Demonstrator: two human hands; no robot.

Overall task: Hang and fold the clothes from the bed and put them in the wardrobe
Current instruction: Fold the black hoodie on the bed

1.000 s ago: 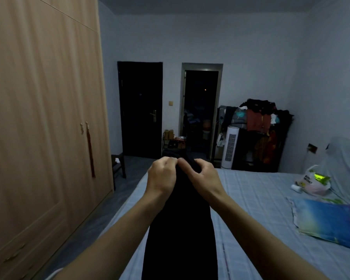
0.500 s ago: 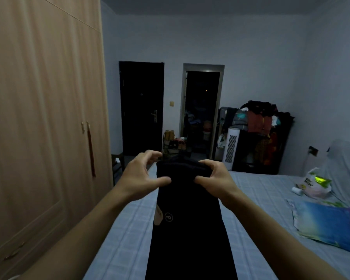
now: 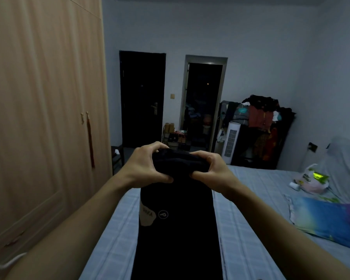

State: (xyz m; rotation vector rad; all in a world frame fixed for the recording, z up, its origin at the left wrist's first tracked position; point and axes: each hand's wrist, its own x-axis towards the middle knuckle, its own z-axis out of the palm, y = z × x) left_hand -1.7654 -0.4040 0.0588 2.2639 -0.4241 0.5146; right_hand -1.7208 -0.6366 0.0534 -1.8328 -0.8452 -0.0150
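Holding a black garment (image 3: 178,229) up at chest height, the person has both hands bunched into its top edge: the left hand (image 3: 148,168) closes its grip on the left side of the gathered band, the right hand (image 3: 212,170) closes on the right side, thumbs pressed into the front of the cloth. The rest of the garment hangs straight down in front of the body as a long dark panel, with a pale tag and a small round logo showing on its left side, over the bed (image 3: 251,199) and its checked sheet. The wardrobe (image 3: 45,118) stands just to the left with its doors shut.

This reads as the folding step, with the top edge being gathered or rolled. Whether the piece is trousers or something else is hard to tell in the dim light. The next move probably calls for laying the cloth flat on the bed or doubling it over in the air, keeping both edges level so the fold stays square. After that a wardrobe door has to be opened, which needs one hand free.
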